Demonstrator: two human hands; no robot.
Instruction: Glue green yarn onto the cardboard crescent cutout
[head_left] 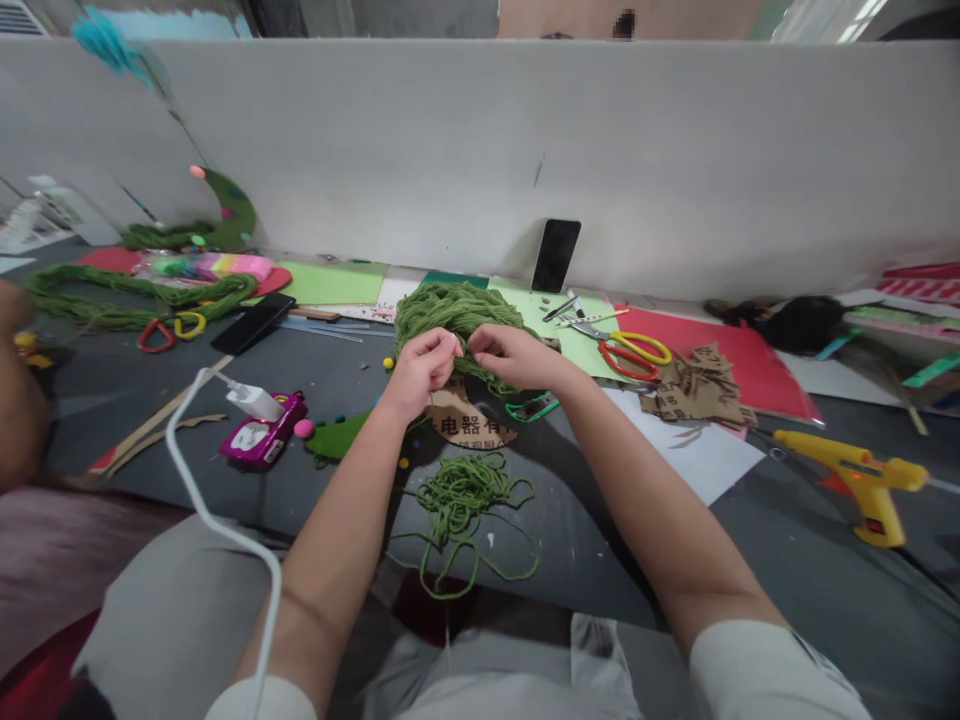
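My left hand [421,368] and my right hand [510,358] meet at the near edge of a big bundle of green yarn [457,312] in the middle of the dark table. Both hands are closed in a pinch on strands of that yarn, fingertips almost touching. Under the hands lies a cardboard piece [465,420] with printed characters. A loose tangle of cut green yarn [461,510] lies nearer to me, between my forearms. A green-handled tool [531,407] pokes out below my right wrist.
Red-and-yellow scissors [634,352] and cardboard scraps [697,390] lie right of the hands. A yellow glue gun [862,478] sits at the far right. A phone [556,255] leans on the white partition. A magenta device [262,435] with a white cable and another person's arm [19,400] are left.
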